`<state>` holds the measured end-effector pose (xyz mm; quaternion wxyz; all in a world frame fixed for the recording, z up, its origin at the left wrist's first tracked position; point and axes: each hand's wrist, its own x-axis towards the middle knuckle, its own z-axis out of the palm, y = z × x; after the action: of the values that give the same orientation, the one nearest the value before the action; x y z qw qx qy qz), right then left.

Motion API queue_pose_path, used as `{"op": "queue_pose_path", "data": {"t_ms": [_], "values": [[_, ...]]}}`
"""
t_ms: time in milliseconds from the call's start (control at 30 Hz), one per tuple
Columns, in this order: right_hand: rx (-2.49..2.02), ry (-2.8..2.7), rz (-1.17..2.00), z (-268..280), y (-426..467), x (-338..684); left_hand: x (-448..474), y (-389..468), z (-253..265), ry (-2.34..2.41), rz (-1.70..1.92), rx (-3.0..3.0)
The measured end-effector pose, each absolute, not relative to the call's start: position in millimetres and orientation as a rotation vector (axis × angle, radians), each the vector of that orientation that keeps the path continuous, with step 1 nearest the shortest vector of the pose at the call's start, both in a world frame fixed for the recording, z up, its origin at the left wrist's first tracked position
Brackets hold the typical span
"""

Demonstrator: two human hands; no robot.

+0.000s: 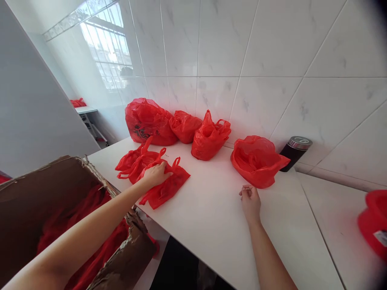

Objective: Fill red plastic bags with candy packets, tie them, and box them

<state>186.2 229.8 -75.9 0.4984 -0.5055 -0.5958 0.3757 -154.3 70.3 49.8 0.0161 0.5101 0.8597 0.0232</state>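
Observation:
My left hand point(155, 175) reaches out over a flat red plastic bag point(169, 187) on the white table, its fingers closed on the bag's upper part. A bunched red bag point(133, 163) with knotted handles lies just beyond and to the left of that hand. My right hand point(250, 199) is closed in a pinch above the table. A thin pale sliver shows at its fingertips, too small to name. Right behind the right hand stands an open red plastic bag point(256, 161) with more red stuff inside.
Along the tiled wall stand a large filled red bag point(145, 125) and two smaller ones. A black flask point(294, 153) leans in view behind the open bag. At left is a cardboard box point(36, 171) holding red material. A red container point(375, 221) is at far right.

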Motion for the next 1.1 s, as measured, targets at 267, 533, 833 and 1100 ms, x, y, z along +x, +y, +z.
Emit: {"op": "queue_pose_path", "data": {"t_ms": [267, 533, 833, 1100], "values": [[-1.232, -1.514, 0.769, -76.2, 229.7, 183.0, -159.5, 63.3, 45.2, 2.748, -0.079, 1.675], [-1.131, -1.724, 0.508, -8.2, 226.3, 167.3, -125.5, 69.2, 51.6, 2.765, 0.123, 1.931], [-1.435, -1.941, 0.575, 46.4, 316.8, 198.0, -36.1, 84.8, 41.9, 2.127, 0.471, 2.431], [-1.217, -2.066, 0.775, 34.3, 289.1, 215.6, 35.8, 121.0, 19.5, 1.775, 0.491, 2.638]]}}
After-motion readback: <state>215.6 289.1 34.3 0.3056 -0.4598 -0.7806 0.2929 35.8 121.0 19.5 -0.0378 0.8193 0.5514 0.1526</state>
